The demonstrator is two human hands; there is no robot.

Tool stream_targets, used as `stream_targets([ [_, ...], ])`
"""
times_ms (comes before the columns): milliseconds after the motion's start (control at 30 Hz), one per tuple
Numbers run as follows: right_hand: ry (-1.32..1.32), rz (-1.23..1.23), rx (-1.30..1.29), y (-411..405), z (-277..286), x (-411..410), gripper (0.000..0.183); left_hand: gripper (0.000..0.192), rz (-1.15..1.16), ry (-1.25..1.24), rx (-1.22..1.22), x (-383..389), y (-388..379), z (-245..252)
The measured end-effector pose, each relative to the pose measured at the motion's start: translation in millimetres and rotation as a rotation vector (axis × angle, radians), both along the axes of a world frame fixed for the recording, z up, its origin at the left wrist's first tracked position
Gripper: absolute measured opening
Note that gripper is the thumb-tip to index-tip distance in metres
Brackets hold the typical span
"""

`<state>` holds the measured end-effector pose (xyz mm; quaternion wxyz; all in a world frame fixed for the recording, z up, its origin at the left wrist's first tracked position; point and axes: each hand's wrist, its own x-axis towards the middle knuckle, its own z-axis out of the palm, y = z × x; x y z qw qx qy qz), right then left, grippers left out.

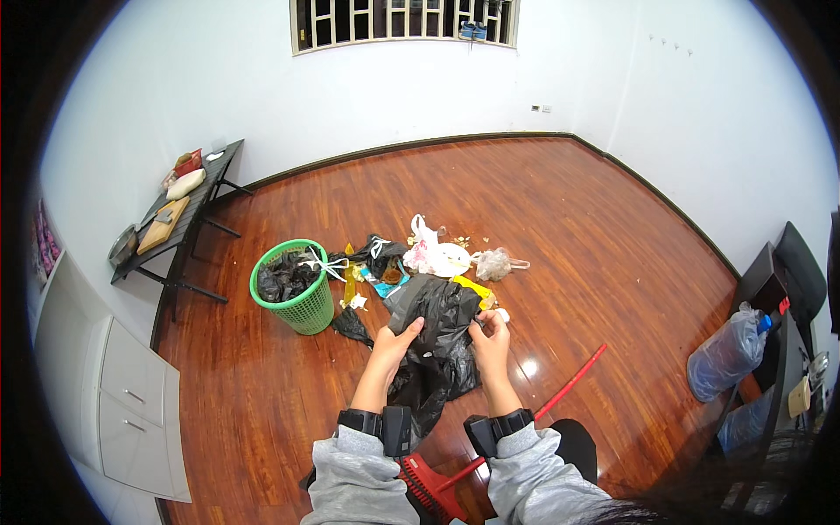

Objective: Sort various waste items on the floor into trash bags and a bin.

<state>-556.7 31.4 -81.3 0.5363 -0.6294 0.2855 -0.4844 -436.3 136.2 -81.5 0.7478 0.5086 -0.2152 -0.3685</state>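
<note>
Both my hands grip a crumpled black plastic bag (pixel 441 321) by its upper edge and hold it over the floor. My left hand (pixel 396 344) pinches the bag's left side, thumb on top. On the right side, my right hand (pixel 492 338) has the edge between thumb and fingers. Just beyond the bag lies a heap of litter: a white plastic bag (pixel 423 252), a knotted clear bag (pixel 495 264), a yellow wrapper (pixel 469 287) and another black bag (pixel 384 252). A green plastic basket bin (pixel 308 308), lined with black plastic, stands left of the heap.
A red broom (pixel 433 489) with a red handle (pixel 571 380) lies beneath my arms. At left stands a low slatted table (pixel 187 226) holding a cutting board (pixel 164 225) and a metal bowl (pixel 123 246). A bagged water bottle (pixel 728 354) is at right. White cabinets (pixel 131 407) stand lower left.
</note>
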Motion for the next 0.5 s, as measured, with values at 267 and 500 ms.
stream_targets([
  [267,-0.146,-0.063,-0.116,-1.0,2.8,-0.8,0.012,0.035,-0.013,0.057,0.065,3.3,-2.8,-3.5],
  [500,-0.097,-0.163,0.013,-17.1,-7.4,-10.6,0.008,0.034,-0.022,0.052,0.123,15.5,-5.2,-18.1],
])
